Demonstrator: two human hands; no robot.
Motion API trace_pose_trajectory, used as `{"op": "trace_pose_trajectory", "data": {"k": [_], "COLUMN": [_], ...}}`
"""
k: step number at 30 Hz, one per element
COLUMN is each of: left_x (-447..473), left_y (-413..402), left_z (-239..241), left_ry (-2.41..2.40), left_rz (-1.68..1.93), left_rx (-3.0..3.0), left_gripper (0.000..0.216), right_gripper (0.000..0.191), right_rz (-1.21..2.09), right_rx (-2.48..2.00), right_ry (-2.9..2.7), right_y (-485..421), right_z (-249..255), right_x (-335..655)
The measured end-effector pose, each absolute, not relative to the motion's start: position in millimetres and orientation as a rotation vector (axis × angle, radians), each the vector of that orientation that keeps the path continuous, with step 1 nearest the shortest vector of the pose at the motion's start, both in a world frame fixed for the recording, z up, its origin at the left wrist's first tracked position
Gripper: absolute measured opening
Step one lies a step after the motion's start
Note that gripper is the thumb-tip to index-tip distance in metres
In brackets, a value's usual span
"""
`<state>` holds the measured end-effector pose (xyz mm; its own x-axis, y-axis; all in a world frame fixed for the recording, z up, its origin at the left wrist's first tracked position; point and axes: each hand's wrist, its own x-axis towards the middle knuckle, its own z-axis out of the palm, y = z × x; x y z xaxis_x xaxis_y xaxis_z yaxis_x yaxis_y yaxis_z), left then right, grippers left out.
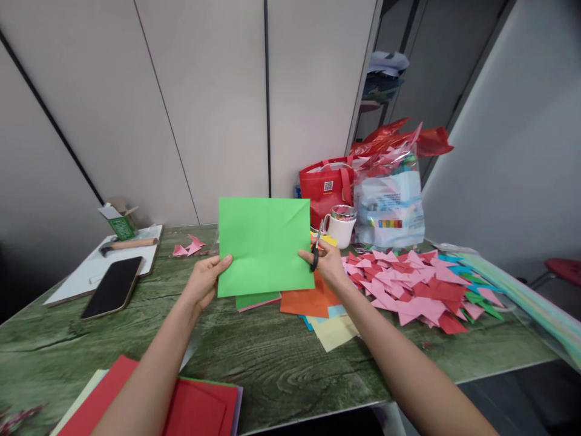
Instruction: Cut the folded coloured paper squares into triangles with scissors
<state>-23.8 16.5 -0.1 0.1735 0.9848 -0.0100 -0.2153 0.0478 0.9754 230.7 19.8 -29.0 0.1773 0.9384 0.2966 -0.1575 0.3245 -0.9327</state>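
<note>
A light green square sheet of paper (265, 242) is held up above the table, with faint crease lines on it. My left hand (203, 281) pinches its lower left edge, thumb in front. In my right hand (330, 263) is a pair of scissors (315, 257) with dark handles, blades pointing up beside the sheet. The right thumb rests on the sheet's right edge. Partly hidden behind the sheet, orange paper (304, 303) and pale yellow paper (334, 333) lie on the table.
Folded pink and red paper pieces (408, 281) are heaped at right. Behind stand a white mug (341, 230), a red bag (324, 188) and a filled plastic bag (390, 206). At left lie a phone (113, 287) and a hammer (134, 243); red sheets (204, 406) are in front.
</note>
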Motion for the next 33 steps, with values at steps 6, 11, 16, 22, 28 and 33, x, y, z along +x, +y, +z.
{"op": "trace_pose_trajectory", "data": {"k": [6, 11, 16, 22, 28, 33], "left_x": [-20.7, -20.3, -17.4, -17.9, -14.5, -15.6], "left_y": [16.5, 12.4, 11.7, 12.9, 10.8, 12.8], "left_z": [0.3, 0.5, 0.0, 1.7, 1.4, 4.8], "left_ry": [0.958, 0.937, 0.954, 0.949, 0.957, 0.963], "left_rz": [1.230, 1.108, 1.092, 1.177, 1.169, 1.373], "left_rx": [1.075, 1.134, 1.133, 1.107, 1.114, 1.007], "left_gripper": [0.026, 0.030, 0.027, 0.022, 0.021, 0.017], "right_gripper": [0.037, 0.037, 0.036, 0.038, 0.040, 0.036], "right_rz": [0.918, 0.944, 0.935, 1.055, 0.988, 0.903], "right_rx": [-0.919, -0.877, -0.866, -0.859, -0.899, -0.946], "right_ry": [-1.045, -1.026, -1.007, -1.117, -1.105, -1.124], "right_y": [22.1, 20.7, 23.1, 19.6, 17.7, 16.9], "right_z": [-27.5, -26.7, -28.4, -29.0, -27.1, -22.4], "right_x": [236.8, 235.0, 235.1, 231.8, 230.6, 232.7]}}
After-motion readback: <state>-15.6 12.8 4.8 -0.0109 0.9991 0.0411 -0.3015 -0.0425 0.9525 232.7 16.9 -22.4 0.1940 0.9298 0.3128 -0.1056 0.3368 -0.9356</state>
